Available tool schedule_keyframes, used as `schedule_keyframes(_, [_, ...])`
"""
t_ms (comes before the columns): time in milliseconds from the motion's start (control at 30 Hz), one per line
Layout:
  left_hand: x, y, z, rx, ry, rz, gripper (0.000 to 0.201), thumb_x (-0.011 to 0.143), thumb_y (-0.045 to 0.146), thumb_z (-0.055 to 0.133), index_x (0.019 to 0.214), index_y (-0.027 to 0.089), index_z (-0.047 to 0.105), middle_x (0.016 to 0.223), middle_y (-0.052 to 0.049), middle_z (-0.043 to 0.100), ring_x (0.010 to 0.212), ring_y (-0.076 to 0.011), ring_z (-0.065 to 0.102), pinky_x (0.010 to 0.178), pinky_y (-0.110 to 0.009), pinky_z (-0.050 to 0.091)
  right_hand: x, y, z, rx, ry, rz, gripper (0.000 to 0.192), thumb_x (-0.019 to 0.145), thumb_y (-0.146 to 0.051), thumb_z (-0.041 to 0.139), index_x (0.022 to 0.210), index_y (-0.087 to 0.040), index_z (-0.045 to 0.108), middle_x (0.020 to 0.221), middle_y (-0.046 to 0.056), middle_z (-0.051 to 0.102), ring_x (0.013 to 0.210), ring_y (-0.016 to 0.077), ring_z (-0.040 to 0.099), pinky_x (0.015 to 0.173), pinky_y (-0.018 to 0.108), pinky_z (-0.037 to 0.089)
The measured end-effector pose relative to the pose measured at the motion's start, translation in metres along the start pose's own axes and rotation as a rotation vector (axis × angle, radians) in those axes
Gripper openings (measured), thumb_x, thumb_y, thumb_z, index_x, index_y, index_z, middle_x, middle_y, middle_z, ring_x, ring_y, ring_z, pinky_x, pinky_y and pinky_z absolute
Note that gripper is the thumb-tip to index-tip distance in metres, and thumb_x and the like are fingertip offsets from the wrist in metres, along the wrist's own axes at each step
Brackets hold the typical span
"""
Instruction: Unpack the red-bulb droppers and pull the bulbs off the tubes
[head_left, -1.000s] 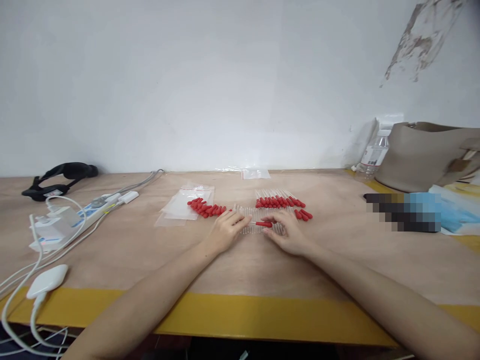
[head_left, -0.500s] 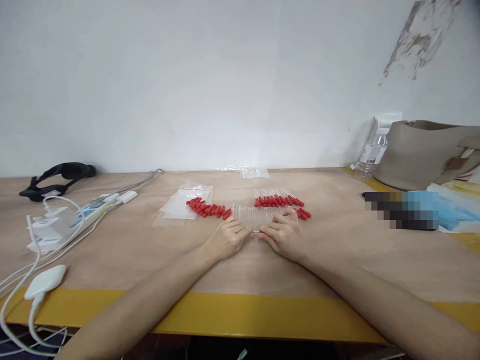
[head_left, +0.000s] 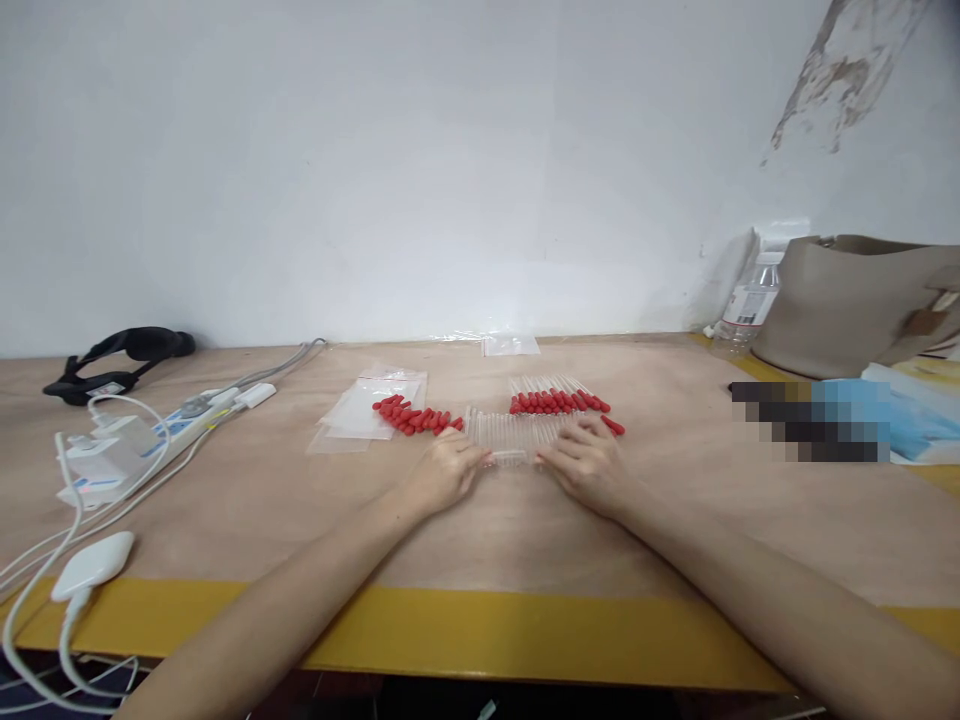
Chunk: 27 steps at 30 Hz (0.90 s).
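Note:
A row of slim clear tubes (head_left: 508, 432) lies side by side on the wooden table, pointing away from me. At the row's near left corner, my left hand (head_left: 448, 468) has curled fingers, thumb and fingertip pressed against the tube ends. My right hand (head_left: 590, 465) is closed in the same way at the near right corner. Behind the row lie droppers with red rubber bulbs (head_left: 551, 402), their clear stems pointing to the wall. Loose red rubber bulbs (head_left: 409, 415) are heaped left of the tubes. Another red bulb (head_left: 613, 425) sits beyond my right hand.
Clear plastic bags (head_left: 360, 410) lie left of the bulbs. Farther left are a power strip (head_left: 176, 430) with white cables, a white charger (head_left: 94, 565) and a black headset (head_left: 124, 360). A bottle (head_left: 750, 300), a grey bag (head_left: 832, 310) and a blue mask (head_left: 855, 410) occupy the right.
My hands have moved apart along the near ends of the tubes, the left one leftward and the right one rightward. More of the tube ends shows between them.

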<state>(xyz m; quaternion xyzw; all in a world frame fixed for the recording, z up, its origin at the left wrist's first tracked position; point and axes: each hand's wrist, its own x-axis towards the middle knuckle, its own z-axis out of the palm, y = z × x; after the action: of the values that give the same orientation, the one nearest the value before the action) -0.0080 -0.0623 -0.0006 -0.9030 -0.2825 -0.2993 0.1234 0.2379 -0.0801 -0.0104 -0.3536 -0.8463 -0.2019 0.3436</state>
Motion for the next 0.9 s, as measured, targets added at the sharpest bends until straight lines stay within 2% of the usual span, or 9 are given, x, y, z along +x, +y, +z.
schedule_keyframes(100, [-0.003, -0.017, -0.007, -0.016, 0.102, -0.191, 0.022, 0.087, 0.024, 0.041, 0.085, 0.018, 0.062, 0.075, -0.004, 0.063, 0.069, -0.0143, 0.057, 0.065, -0.027, 0.043, -0.004, 0.033, -0.008, 0.124, 0.059, 0.342, 0.022, 0.082, -0.034, 0.049, 0.082, -0.021, 0.067, 0.076, 0.004, 0.066, 0.073, 0.0146, 0.054, 0.072, 0.029, 0.035])
schedule_keyframes(167, [-0.001, -0.025, -0.008, -0.017, 0.133, -0.297, 0.022, 0.087, 0.023, 0.041, 0.091, 0.019, 0.061, 0.081, -0.004, 0.061, 0.074, -0.0142, 0.057, 0.066, -0.026, 0.044, -0.006, 0.059, -0.011, 0.213, 0.081, 0.577, 0.026, 0.08, -0.039, 0.048, 0.083, -0.021, 0.068, 0.073, 0.004, 0.064, 0.069, 0.0143, 0.054, 0.064, 0.026, 0.039])
schedule_keyframes(300, [0.004, -0.029, 0.004, 0.047, 0.158, -0.358, 0.024, 0.085, 0.016, 0.04, 0.097, 0.018, 0.061, 0.084, -0.005, 0.056, 0.076, -0.0143, 0.056, 0.065, -0.025, 0.046, -0.012, 0.097, -0.01, 0.303, -0.065, 0.941, 0.023, 0.073, -0.034, 0.054, 0.082, -0.019, 0.067, 0.071, 0.003, 0.064, 0.066, 0.0147, 0.055, 0.06, 0.025, 0.041])
schedule_keyframes(367, [0.006, -0.03, 0.012, 0.085, 0.171, -0.36, 0.023, 0.084, 0.015, 0.042, 0.097, 0.017, 0.061, 0.084, -0.005, 0.058, 0.076, -0.0148, 0.057, 0.065, -0.025, 0.046, -0.017, 0.106, -0.006, 0.337, -0.119, 1.055, 0.023, 0.07, -0.03, 0.055, 0.085, -0.016, 0.066, 0.069, 0.003, 0.064, 0.061, 0.0138, 0.056, 0.056, 0.024, 0.041])
schedule_keyframes(467, [0.007, -0.032, 0.022, 0.122, 0.192, -0.318, 0.021, 0.083, 0.015, 0.044, 0.096, 0.016, 0.061, 0.086, -0.006, 0.061, 0.078, -0.016, 0.058, 0.067, -0.026, 0.047, -0.025, 0.112, 0.0, 0.348, -0.129, 1.12, 0.026, 0.064, -0.029, 0.06, 0.084, -0.014, 0.063, 0.065, 0.004, 0.064, 0.055, 0.013, 0.056, 0.049, 0.022, 0.04])
schedule_keyframes(633, [0.007, -0.033, 0.028, 0.113, 0.187, -0.227, 0.022, 0.081, 0.012, 0.044, 0.093, 0.017, 0.061, 0.088, -0.006, 0.064, 0.077, -0.0156, 0.06, 0.066, -0.026, 0.048, -0.031, 0.118, 0.003, 0.342, -0.155, 1.183, 0.028, 0.055, -0.037, 0.067, 0.071, -0.015, 0.062, 0.06, 0.003, 0.062, 0.05, 0.0117, 0.053, 0.042, 0.021, 0.036])
schedule_keyframes(900, [0.007, -0.015, 0.024, -0.056, 0.12, -0.22, 0.022, 0.078, 0.029, 0.054, 0.092, 0.015, 0.063, 0.085, -0.007, 0.065, 0.073, -0.0166, 0.061, 0.067, -0.029, 0.05, -0.034, 0.121, 0.008, 0.45, -0.265, 1.156, 0.027, 0.067, -0.041, 0.057, 0.07, -0.016, 0.066, 0.052, 0.002, 0.061, 0.042, 0.0095, 0.05, 0.039, 0.02, 0.036])
